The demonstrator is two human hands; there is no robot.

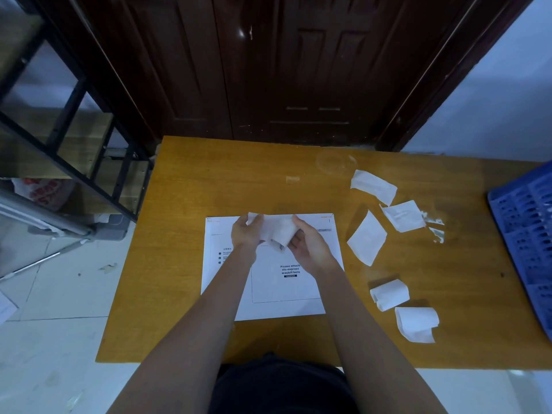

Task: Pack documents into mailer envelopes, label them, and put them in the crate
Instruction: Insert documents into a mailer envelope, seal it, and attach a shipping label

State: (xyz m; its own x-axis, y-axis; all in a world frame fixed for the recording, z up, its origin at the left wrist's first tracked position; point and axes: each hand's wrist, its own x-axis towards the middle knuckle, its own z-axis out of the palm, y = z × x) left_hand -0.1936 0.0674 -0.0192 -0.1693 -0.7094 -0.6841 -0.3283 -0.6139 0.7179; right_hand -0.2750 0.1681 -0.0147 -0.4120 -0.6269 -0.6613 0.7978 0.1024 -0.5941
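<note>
Both hands, left hand (245, 234) and right hand (307, 243), are pinching a curling label (276, 231) above the envelope (268, 306) lying on the table (185, 234). It's curling; I'd guess it could stick crooked or fold onto itself.

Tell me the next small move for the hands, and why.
Probably finish peeling the label that the left hand and right hand hold, then lower it onto the outlined waybill box on the mailer envelope. That box looks bare, and the label hangs above it.
</note>
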